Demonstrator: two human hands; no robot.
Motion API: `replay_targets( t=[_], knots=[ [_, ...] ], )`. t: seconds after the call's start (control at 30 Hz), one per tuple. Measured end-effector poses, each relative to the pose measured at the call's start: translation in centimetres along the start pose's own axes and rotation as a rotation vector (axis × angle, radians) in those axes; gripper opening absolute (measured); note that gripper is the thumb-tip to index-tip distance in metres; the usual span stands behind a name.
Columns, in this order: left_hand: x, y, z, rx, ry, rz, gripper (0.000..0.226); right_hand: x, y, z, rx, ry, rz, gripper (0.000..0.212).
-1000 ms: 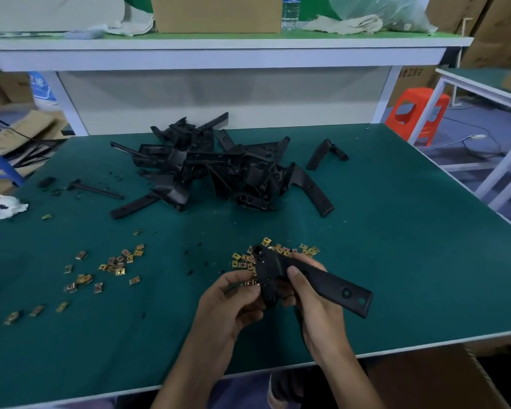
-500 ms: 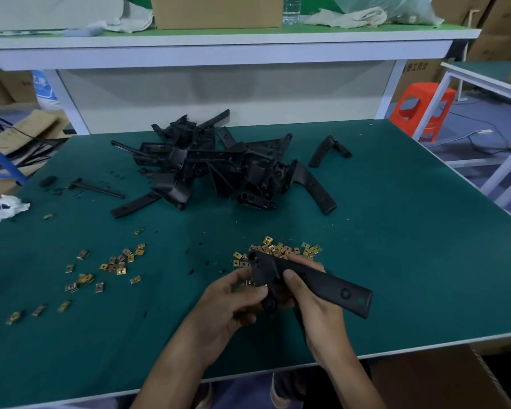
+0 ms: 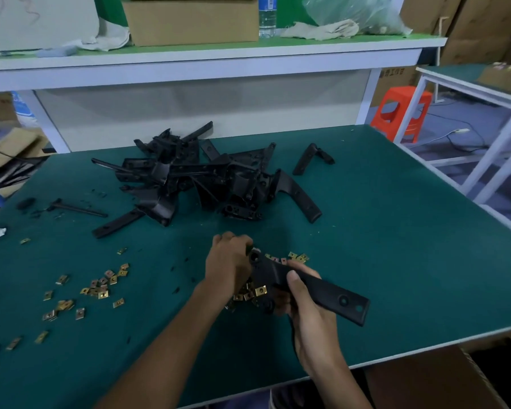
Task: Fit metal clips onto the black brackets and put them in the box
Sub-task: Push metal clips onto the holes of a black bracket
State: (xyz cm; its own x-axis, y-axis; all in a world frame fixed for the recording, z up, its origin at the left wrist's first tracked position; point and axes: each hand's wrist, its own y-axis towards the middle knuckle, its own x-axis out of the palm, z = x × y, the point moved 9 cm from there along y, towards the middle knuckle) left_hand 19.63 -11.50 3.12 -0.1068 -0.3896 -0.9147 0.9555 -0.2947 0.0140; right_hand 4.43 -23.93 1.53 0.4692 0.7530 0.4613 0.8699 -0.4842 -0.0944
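Green matting covers the worktop [image 3: 410, 246], and behind its far edge a white shelf [image 3: 219, 59] carries a cardboard box [image 3: 189, 23], its inside out of sight, and a clear plastic bag [image 3: 360, 13] whose contents are too blurred to name. Below the near right corner stands a brown carton [image 3: 425, 385]; what it holds cannot be told. A heap of black brackets [image 3: 195, 181] lies toward the far edge. Near the front edge the right hand [image 3: 307, 308] grips the held bracket [image 3: 331, 293] at its middle, thumb on top. The left hand [image 3: 227, 267] is at the bracket's upper end with fingers curled under and hidden, so its grasp cannot be told. Metal clips [image 3: 98, 287] lie scattered toward the left edge, and a second cluster of clips [image 3: 297, 256] lies beneath the hands.
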Motion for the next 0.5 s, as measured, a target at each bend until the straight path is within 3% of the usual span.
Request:
replay_targets(
  t=[0.17,0.5],
  knots=[
    [-0.5,0.5,0.7,-0.006,-0.123,0.019,0.008,0.0,0.0,0.0,0.011,-0.017,-0.004,0.034],
    [-3.1,-6.3,-2.1,-0.164,-0.883,0.078,0.013,-0.2,0.1,0.1,0.015,0.023,0.008,0.034]
  ],
)
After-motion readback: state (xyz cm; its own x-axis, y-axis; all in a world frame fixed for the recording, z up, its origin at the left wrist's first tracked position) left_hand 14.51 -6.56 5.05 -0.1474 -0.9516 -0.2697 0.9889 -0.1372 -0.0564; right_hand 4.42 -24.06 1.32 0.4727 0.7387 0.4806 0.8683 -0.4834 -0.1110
